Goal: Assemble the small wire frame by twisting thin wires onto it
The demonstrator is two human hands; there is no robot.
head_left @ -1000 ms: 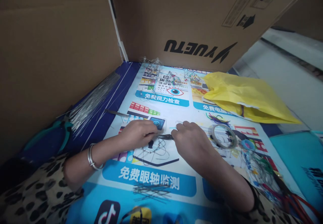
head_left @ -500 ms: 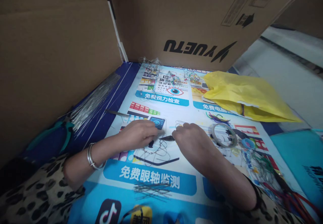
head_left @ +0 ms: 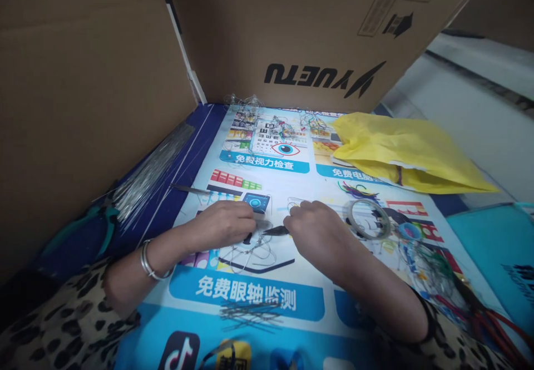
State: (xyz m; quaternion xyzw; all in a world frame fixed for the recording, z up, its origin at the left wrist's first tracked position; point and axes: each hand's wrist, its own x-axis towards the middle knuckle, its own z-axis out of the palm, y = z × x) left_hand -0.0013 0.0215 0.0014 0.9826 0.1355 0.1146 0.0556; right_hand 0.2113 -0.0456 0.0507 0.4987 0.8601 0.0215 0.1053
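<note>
I see my right hand (head_left: 315, 231) gripping a dark pointed tool (head_left: 276, 230), tip leftward; my left hand (head_left: 225, 222) is curled, its grip unclear. Looped wire (head_left: 255, 256) lies just nearer.

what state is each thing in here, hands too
Right hand: closed around dark pointed metal tool
Left hand: curled, hold hidden
Long straight silver wires: loosely fanned
Teal-handled pliers: handles apart
Soft yellow bag: lying down, creased
Round translucent ring: lying flat
Brown cardboard panel: upright
</note>
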